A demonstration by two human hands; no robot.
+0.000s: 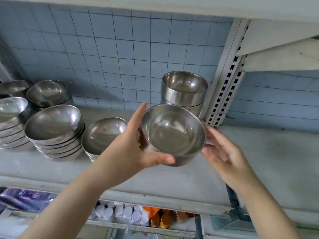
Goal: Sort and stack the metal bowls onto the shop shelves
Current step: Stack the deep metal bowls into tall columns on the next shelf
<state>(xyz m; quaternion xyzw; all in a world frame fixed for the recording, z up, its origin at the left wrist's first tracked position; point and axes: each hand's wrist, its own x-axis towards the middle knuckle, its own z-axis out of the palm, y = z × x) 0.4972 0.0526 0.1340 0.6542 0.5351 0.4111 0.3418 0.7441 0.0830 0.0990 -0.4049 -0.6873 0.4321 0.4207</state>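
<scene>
A steel bowl [172, 133] is held above the white shelf [259, 161], mouth facing me. My left hand [133, 145] grips its left side, thumb under the rim. My right hand [222, 150] is at its right edge with fingers spread, touching or nearly touching the rim. Behind it stands a stack of deep straight-walled bowls [184, 90] by the slotted upright. To the left sit a short stack of bowls [103, 133], a taller stack of shallow bowls [55, 130], and more stacks [46, 92] [12, 116] at the far left.
A slotted white upright [226, 87] divides the shelf; the bay to its right has a bare shelf. A blue tiled wall [120, 49] backs the shelf. An upper shelf overhangs. Below are white-capped bottles [119, 214], orange bottles [160, 219] and purple packs [24, 199].
</scene>
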